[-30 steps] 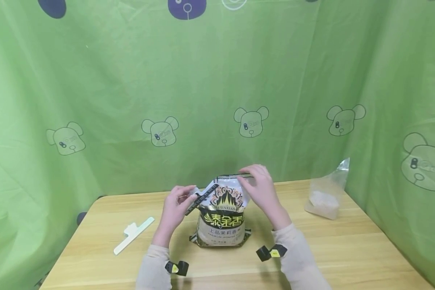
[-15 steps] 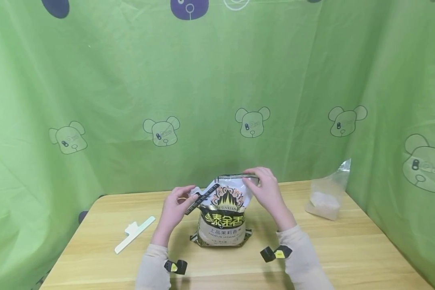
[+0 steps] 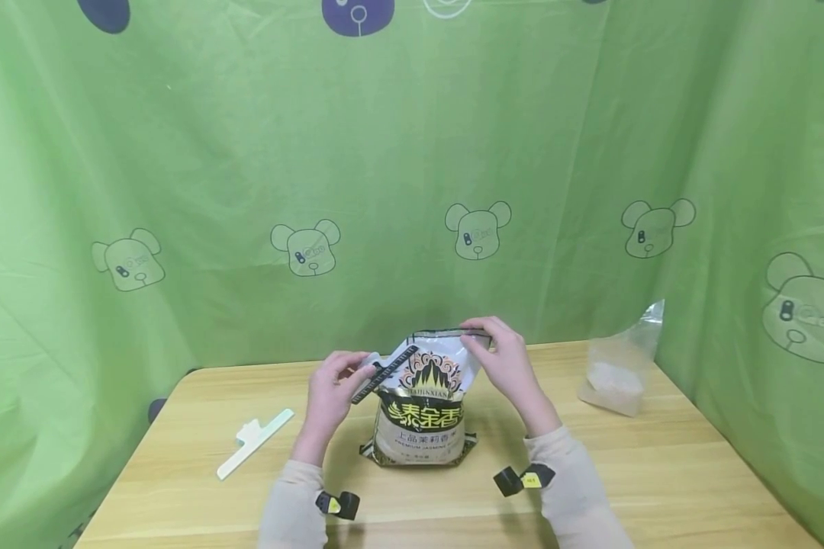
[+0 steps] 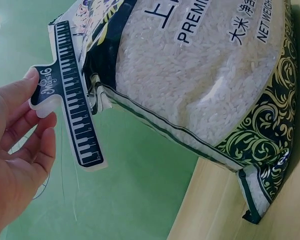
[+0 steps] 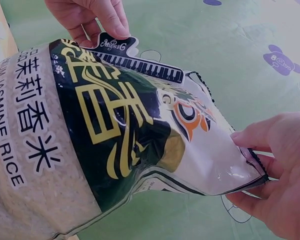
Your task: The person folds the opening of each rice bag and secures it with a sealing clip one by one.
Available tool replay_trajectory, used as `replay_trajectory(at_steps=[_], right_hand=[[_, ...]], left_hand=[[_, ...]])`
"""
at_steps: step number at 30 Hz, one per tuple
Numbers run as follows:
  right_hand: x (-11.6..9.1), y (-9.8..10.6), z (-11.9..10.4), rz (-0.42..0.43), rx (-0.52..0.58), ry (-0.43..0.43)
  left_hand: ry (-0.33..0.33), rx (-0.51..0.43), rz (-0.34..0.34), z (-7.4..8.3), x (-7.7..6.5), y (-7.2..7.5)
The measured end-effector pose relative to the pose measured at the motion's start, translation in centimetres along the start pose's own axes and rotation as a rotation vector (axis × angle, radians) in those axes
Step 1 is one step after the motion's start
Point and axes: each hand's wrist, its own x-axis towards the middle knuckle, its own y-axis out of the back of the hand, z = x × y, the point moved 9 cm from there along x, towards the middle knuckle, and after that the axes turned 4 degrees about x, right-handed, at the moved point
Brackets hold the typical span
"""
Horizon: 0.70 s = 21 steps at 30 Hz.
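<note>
A bag of jasmine rice [image 3: 422, 415] stands upright on the table, its clear lower part showing white grains. My left hand [image 3: 333, 385] pinches the handle of a black clip [image 4: 75, 95] printed with piano keys and "Music". The clip lies slantwise across the bag's upper left corner, as the right wrist view also shows. At the bag's top right corner my right hand [image 5: 270, 170] pinches the edge between thumb and fingers, holding it up. Some fingertips of the right hand are hidden behind the bag.
A white and pale green clip [image 3: 254, 442] lies on the wooden table [image 3: 178, 488] to the left. To the right stands a clear plastic bag [image 3: 614, 377] with white contents in its bottom. A green curtain [image 3: 384, 152] hangs behind the table.
My right hand has shifted slightly right with the bag's top corner, which is spread wider. The left hand and the piano-key clip have hardly moved.
</note>
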Motion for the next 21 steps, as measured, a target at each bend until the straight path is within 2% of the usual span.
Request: replay_trajectory(at_steps=[8,21], right_hand=[[0.1,0.0,0.0,0.001,0.027,0.004],[0.2,-0.1,0.2,-0.004,0.039,0.0]], left_hand=[[-0.043,0.02,0.044,0.8,0.1,0.0],[-0.067,0.007,0.057,1.3,0.6,-0.4]])
